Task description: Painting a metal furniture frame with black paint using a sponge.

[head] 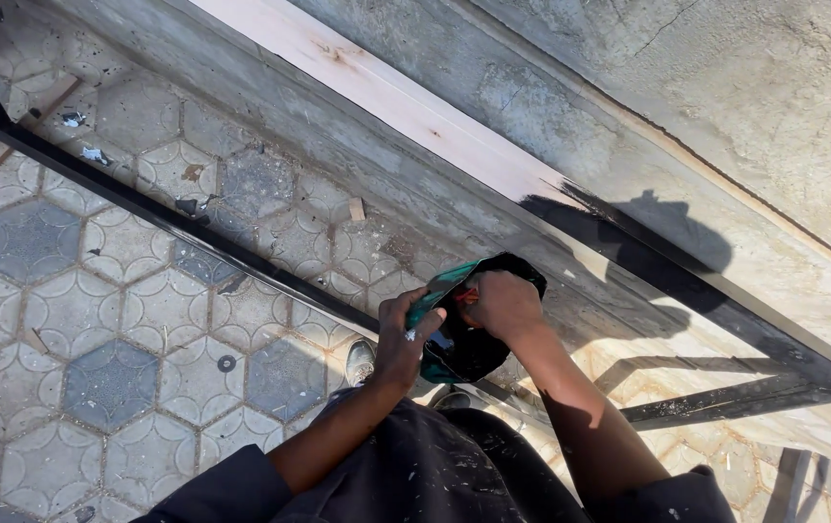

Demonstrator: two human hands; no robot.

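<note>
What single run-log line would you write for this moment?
left hand: holds green-and-black pouch | right hand: at pouch mouth | black metal frame: on paving | wooden plank: against wall

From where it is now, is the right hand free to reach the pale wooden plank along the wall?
Probably not at once. The right hand is pushed into the green and black bag, which the left hand holds open. The wooden plank lies bare beyond, nothing across it, so pulling the hand out would leave the way free.
</note>
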